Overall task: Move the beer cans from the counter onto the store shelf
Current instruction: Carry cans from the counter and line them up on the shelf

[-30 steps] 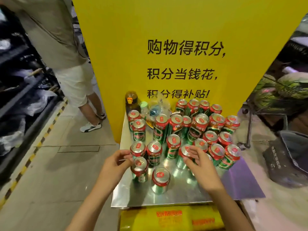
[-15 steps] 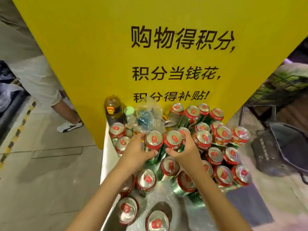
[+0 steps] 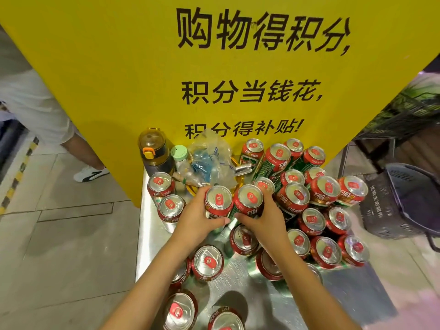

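Note:
Several red-and-green beer cans with silver tops stand on a shiny metal counter in front of a yellow sign. My left hand grips one upright can near the middle of the counter. Right beside it, my right hand grips another upright can. The two held cans touch side by side. More cans crowd to the right, and a few stand nearer to me. No store shelf shows in this view.
A brown bottle with an orange clasp, a green-capped bottle and a crumpled plastic bag sit at the counter's back. The yellow sign rises behind. A person's leg and white shoe stand at left; a dark basket is at right.
The view has closed in on the counter. Both hands reached forward from the front cans to two cans in the middle, and their fingers have closed round them.

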